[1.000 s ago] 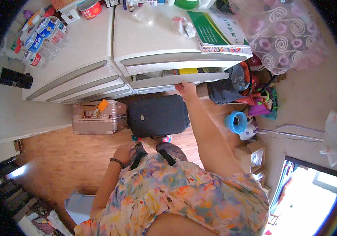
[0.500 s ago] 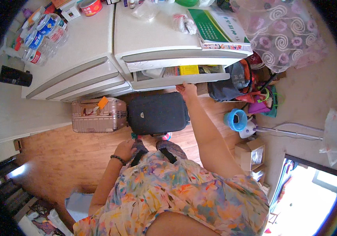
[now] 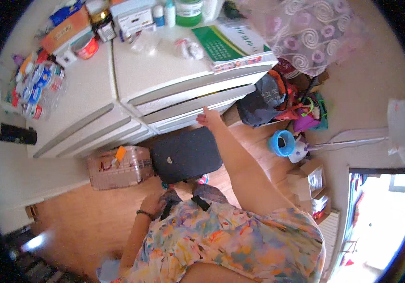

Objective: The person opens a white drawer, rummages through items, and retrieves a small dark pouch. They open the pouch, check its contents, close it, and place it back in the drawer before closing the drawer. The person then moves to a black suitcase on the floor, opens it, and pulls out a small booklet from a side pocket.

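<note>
My right hand [image 3: 206, 117] reaches forward with its fingertips against the front of a lower drawer [image 3: 188, 111] of the white drawer cabinet [image 3: 164, 75]. That drawer sits pushed in, flush with the others, and the hand holds nothing. My left hand [image 3: 151, 205], with a dark bead bracelet at the wrist, rests on my knee, fingers spread loosely. A black suitcase [image 3: 186, 154] lies on the wooden floor just below my right arm, and a rose-gold hard suitcase [image 3: 117, 167] lies to its left.
The cabinet tops carry a green book [image 3: 221, 45], jars, boxes and several water bottles [image 3: 35, 89]. A dark bag [image 3: 264, 99], a blue bucket [image 3: 282, 143] and cardboard boxes [image 3: 308, 177] crowd the right. A lace cloth [image 3: 301, 33] hangs at the top right.
The drawer that stood pulled out with its contents showing is now pushed shut under my right hand. The view has swung, bringing more of the cabinet tops into sight.
</note>
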### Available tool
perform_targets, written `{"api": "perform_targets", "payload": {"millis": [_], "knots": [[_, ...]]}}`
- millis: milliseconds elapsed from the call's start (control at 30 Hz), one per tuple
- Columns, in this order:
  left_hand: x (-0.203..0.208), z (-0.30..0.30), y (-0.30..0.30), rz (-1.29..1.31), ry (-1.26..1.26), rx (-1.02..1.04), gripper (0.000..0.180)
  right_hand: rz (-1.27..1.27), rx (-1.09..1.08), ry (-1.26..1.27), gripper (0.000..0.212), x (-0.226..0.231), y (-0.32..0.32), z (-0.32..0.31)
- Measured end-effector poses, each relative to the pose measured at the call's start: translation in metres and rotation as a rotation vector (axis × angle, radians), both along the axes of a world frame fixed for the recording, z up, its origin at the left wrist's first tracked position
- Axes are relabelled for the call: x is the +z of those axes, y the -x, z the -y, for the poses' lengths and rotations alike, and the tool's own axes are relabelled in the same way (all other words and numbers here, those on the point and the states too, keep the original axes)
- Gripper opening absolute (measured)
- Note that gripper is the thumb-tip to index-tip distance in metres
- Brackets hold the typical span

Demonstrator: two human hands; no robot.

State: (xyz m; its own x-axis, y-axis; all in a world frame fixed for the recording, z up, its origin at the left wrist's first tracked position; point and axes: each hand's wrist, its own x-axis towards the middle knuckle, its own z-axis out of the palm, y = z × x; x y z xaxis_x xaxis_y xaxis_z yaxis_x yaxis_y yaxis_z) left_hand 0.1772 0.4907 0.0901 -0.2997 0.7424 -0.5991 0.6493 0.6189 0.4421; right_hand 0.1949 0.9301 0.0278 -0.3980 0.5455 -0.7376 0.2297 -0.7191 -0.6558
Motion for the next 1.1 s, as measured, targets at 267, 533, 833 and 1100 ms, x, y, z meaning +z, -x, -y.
{"api": "perform_targets", "payload": {"millis": [267,533,833,1100], "knots": [[-0.014,0.016,0.009,-0.01,0.028,0.034,0.039,0.074,0.456,-0.41,0.029,-0.063,-0.109,0.053],[-0.02,0.016,0.027,-0.039,0.311,-0.248,0.032,0.599,0.656,-0.062,0.028,-0.156,-0.394,0.168],[0.048,-0.008,0.058,-0.044,0.274,-0.712,0.027,0.561,-0.03,-0.066,0.024,-0.13,-0.477,0.216],[0.015,0.037,0.093,0.066,-0.329,-0.415,0.019,0.51,0.159,-0.14,0.026,-0.062,-0.339,0.311]]}}
